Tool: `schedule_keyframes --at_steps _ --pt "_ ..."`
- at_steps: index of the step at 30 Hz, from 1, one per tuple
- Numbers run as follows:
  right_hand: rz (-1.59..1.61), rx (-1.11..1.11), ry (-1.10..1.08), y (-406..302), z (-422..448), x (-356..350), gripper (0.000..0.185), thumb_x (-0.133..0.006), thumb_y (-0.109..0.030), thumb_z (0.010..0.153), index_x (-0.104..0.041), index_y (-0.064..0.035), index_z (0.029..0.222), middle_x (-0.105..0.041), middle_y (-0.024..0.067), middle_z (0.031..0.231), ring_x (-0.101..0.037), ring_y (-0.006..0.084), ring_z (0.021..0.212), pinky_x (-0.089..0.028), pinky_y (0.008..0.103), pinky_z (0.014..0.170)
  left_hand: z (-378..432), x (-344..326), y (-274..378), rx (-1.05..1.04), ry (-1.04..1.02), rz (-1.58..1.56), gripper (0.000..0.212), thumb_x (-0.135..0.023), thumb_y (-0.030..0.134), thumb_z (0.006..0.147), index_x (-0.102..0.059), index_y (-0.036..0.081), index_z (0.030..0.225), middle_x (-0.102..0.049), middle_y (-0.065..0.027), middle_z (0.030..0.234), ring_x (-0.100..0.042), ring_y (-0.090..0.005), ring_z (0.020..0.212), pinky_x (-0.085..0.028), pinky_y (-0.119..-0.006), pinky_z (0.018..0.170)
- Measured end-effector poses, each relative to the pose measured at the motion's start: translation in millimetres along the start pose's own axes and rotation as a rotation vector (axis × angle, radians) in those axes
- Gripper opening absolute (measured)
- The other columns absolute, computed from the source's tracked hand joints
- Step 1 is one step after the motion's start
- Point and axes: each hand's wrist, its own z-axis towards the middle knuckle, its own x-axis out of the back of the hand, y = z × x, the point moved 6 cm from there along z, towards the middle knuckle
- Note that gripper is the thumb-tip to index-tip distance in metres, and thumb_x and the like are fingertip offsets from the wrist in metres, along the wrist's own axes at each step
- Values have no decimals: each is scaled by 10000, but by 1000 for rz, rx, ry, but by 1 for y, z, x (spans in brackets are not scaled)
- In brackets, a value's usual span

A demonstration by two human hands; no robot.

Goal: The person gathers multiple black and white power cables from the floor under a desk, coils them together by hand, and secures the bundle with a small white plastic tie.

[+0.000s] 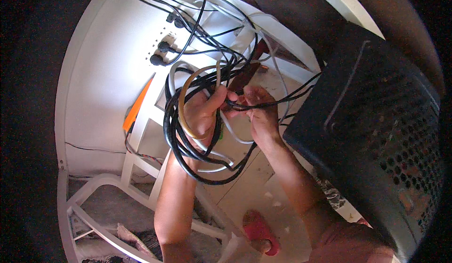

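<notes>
A coil of black cables (213, 182), mixed with white and yellowed cables (182, 104), hangs in loops around my left hand (201, 116) and wrist. The fingers of that hand close on the bundle's upper right part. Close beside it, my right hand (262, 113) pinches thin black cables (295, 96) between thumb and fingers. These strands run right to a dark box with a perforated side (353, 122), which looks like a computer case. Fingers and loops partly hide where the cables cross. From the top of the coil, more black cords (212, 44) lead up and left.
Black plugs (164, 46) sit in a white socket strip (167, 36) against the white panel. An orange object (137, 106) leans by the white frame bars (146, 166). Below, a foot in a red sandal (256, 226) stands on the tiled floor (240, 178).
</notes>
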Motion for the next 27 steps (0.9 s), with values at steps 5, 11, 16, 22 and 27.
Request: schedule_keyframes --at_steps 5,11,16,22,27 --pt "23 -21 159 11 6 -3 105 -592 -181 779 -549 -87 799 -540 -4 670 -506 75 618 -408 226 554 2 3 -2 -94 11 163 191 -584 204 778 -561 14 787 -548 -28 646 -504 -97 545 -407 -213 513" --pt "-78 -49 182 -13 21 -13 138 -592 -207 773 -511 -107 722 -498 -31 642 -476 54 551 -374 196 503 0 0 5 -157 73 313 146 -541 144 757 -568 7 798 -544 -34 668 -467 -94 573 -348 -211 526" --pt "45 -62 193 -14 13 -18 140 -597 -197 771 -504 -107 717 -485 -32 606 -432 57 471 -361 204 453 7 0 3 -64 -55 137 131 -526 98 733 -571 -8 795 -570 -61 724 -500 -128 605 -375 -222 568" --pt "140 -13 78 -32 16 -30 140 -620 -186 758 -520 -113 694 -528 -21 631 -481 56 524 -362 176 454 2 -7 21 -264 -105 376 147 -490 98 756 -560 -31 746 -565 -77 694 -532 -149 637 -402 -237 601" --pt "49 -111 -100 -35 21 -38 144 -611 -187 759 -513 -113 682 -501 -23 582 -511 68 534 -381 161 474 3 0 1 -3 -207 -13 171 -530 178 813 -538 18 874 -564 -59 801 -531 -170 742 -421 -260 680"
